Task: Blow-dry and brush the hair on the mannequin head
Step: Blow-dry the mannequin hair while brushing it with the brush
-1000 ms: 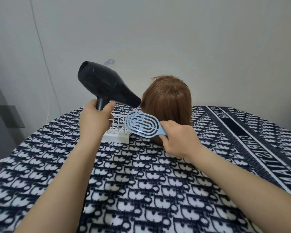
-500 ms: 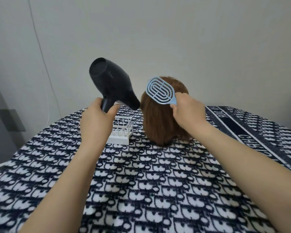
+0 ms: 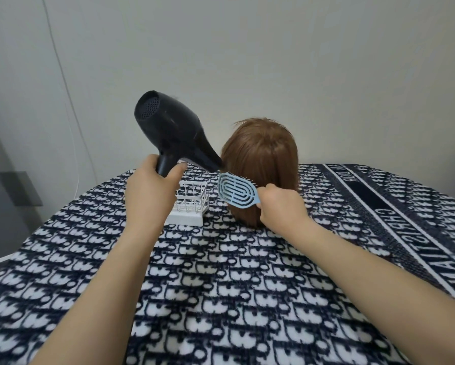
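Both grips are closed on tools in the head view. The left grip (image 3: 151, 196) has fingers and thumb wrapped round the handle of the black hair dryer (image 3: 173, 135), held up off the blanket with its nozzle slanting down to the right. The nozzle tip is just beside the left side of the mannequin head (image 3: 263, 154); I cannot tell whether it touches the hair. The right grip (image 3: 281, 209) is curled round the handle of the light blue brush (image 3: 238, 193). Its vented oval back faces the camera, and its bristles lie against the lower hair just under the nozzle.

The mannequin head stands upright on the navy-and-white patterned blanket (image 3: 221, 285), with only its straight reddish-brown hair showing. A small white wire rack (image 3: 192, 204) sits just left of it, partly behind the left grip. A thin white cable (image 3: 63, 75) runs down the pale wall (image 3: 300, 61).
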Motion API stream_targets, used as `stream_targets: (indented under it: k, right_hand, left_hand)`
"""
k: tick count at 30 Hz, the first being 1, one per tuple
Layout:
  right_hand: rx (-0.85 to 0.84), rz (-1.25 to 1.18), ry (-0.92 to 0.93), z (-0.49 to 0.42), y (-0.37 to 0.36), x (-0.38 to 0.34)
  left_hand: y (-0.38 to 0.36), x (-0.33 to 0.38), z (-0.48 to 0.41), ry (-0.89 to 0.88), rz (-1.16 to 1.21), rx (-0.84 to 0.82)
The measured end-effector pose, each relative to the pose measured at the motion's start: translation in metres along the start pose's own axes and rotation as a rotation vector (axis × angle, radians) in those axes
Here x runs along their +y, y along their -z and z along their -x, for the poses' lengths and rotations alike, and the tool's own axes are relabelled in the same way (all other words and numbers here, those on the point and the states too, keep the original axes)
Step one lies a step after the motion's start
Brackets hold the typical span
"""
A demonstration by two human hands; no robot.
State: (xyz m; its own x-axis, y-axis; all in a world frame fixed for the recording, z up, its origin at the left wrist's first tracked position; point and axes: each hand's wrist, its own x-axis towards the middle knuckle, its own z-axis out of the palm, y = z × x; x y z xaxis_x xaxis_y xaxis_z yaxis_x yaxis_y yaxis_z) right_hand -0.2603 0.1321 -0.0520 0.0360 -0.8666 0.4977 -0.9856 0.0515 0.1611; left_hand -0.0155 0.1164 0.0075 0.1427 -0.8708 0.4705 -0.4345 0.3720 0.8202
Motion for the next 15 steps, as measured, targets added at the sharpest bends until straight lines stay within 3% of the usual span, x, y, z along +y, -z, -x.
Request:
stream_targets:
  k: [3, 6, 15]
  right_hand:
    - [-0.033, -0.013, 0.022, 0.003, -0.004, 0.001]
    - [-0.104, 0.027, 0.084, 0.007, -0.007, 0.0]
    - [-0.224, 0.139, 0.149, 0.019, -0.016, -0.002]
  left_hand:
    - [-0.003, -0.003, -0.003, 0.102, 0.166, -0.049]
    - [-0.004, -0.005, -0.003, 0.131, 0.184, -0.046]
    - [-0.009, -0.009, 0.002, -0.077, -0.163, 0.065]
